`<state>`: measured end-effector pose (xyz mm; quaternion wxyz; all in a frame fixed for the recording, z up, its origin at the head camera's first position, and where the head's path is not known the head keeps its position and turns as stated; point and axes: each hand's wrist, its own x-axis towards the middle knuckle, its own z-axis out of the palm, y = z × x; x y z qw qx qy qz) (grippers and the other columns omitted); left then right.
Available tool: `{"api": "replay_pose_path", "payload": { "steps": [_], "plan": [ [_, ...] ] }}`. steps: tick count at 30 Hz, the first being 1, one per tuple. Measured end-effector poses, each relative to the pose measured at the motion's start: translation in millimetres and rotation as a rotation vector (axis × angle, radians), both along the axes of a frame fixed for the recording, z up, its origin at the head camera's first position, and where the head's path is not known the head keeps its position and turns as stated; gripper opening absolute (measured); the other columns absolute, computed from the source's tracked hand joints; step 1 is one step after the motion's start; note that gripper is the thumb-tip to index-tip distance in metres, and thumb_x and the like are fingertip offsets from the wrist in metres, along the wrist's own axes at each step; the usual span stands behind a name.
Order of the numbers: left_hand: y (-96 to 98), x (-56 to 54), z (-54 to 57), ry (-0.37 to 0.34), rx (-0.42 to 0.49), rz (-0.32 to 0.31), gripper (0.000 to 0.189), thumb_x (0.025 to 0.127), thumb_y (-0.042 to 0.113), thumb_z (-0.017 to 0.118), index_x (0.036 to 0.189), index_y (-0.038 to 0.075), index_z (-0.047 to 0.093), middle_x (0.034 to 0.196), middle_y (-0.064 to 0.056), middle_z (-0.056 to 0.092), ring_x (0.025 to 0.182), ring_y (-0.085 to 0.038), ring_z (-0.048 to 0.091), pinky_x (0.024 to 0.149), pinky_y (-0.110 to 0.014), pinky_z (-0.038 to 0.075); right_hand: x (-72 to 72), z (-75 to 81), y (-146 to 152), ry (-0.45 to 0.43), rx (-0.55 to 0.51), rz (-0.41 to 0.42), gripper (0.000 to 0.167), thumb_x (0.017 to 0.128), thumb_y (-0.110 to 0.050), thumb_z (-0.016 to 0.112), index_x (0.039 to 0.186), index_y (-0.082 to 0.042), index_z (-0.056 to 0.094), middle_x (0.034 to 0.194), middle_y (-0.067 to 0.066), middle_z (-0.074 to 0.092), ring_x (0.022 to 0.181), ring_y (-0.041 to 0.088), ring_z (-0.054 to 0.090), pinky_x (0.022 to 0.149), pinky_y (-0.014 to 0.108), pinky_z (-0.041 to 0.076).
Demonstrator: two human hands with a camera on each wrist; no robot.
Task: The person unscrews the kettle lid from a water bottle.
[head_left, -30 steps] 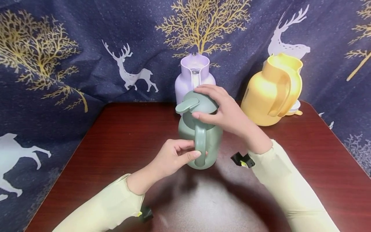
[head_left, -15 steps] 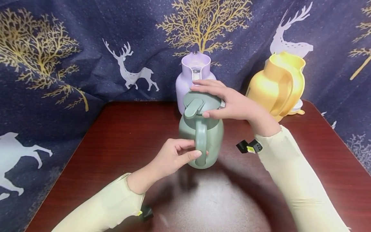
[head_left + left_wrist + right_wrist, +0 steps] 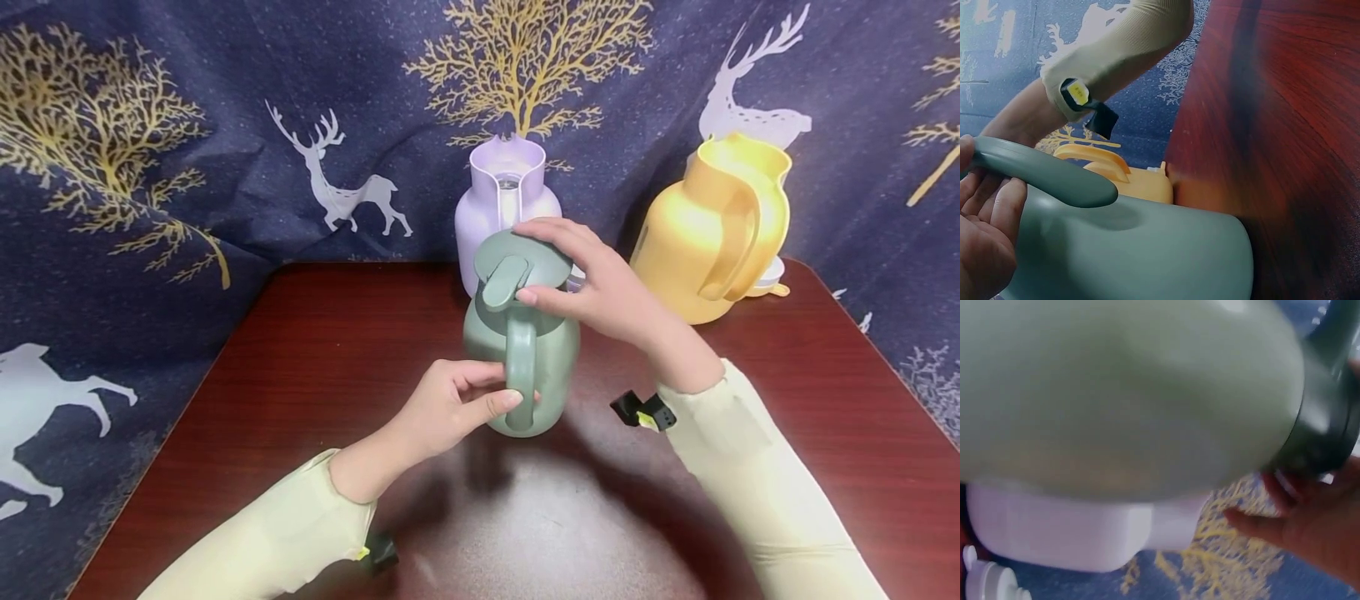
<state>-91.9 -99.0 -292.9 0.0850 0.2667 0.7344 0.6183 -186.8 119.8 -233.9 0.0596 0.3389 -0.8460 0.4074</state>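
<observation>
A sage-green thermos jug (image 3: 555, 358) stands upright on the table, its handle facing me. My left hand (image 3: 442, 408) holds this handle (image 3: 520, 367), thumb on the near side and fingers behind; the left wrist view shows those fingers (image 3: 1007, 206) under the handle. The green lid (image 3: 543, 258) sits in the jug's mouth, and its lever tab (image 3: 505, 282) points toward me, nearly in line with the handle. My right hand (image 3: 592, 279) grips the lid from the right, thumb at the near edge and fingers over the far edge. In the right wrist view the jug body (image 3: 1129, 394) hides much of the scene.
Right behind the green jug stands a lilac jug (image 3: 472, 225) without a lid. To the right is a yellow jug (image 3: 675, 250), its mouth uncovered, with a white and yellow lid (image 3: 768, 279) beside it. A dark blue cloth (image 3: 247, 192) hangs behind the reddish-brown table (image 3: 322, 333).
The lid has turned, its tab swinging from the left toward the handle, and sits lower on the jug. My right hand shifted outward and up, then came back onto the lid. The left hand stayed put.
</observation>
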Motion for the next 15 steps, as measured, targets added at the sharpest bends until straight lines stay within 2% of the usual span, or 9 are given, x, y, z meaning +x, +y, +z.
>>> {"api": "replay_pose_path", "payload": {
  "steps": [4,9,12,15],
  "plan": [
    [-0.8,-0.4,0.1,-0.009,0.006,0.0,0.03,0.095,0.004,0.066,0.119,-0.015,0.068,0.108,-0.033,0.073,0.093,0.007,0.069,0.087,-0.026,0.062,-15.8,3.3,8.0,-0.055,0.022,0.114,0.063,0.089,-0.021,0.079,0.147,-0.017,0.055,0.153,0.006,0.052,0.14,0.022,0.043,0.118,0.044,0.034],
    [-1.5,-0.6,-0.2,-0.001,-0.007,0.01,0.028,0.095,0.003,0.066,0.117,-0.014,0.069,0.106,-0.032,0.074,0.091,0.007,0.069,0.085,-0.025,0.062,-28.6,8.5,15.1,-0.143,0.036,0.243,0.068,0.09,-0.038,0.078,0.15,-0.017,0.053,0.158,0.004,0.048,0.141,0.017,0.041,0.114,0.03,0.036],
    [-1.2,-0.6,-0.5,0.008,-0.015,0.013,0.026,0.094,0.002,0.066,0.116,-0.013,0.07,0.105,-0.031,0.075,0.09,0.008,0.069,0.085,-0.025,0.062,-27.6,6.2,15.2,-0.186,-0.016,0.266,0.088,0.085,-0.064,0.073,0.154,-0.016,0.047,0.16,0.007,0.045,0.145,0.019,0.038,0.117,0.032,0.034],
    [-0.5,-0.5,-0.5,0.017,-0.016,0.011,0.026,0.094,0.002,0.066,0.115,-0.013,0.07,0.105,-0.03,0.075,0.091,0.008,0.069,0.086,-0.025,0.062,-16.4,1.9,10.9,-0.14,-0.07,0.187,0.115,0.072,-0.091,0.055,0.156,-0.014,0.043,0.162,0.011,0.041,0.149,0.025,0.033,0.123,0.046,0.028]
  ]
}}
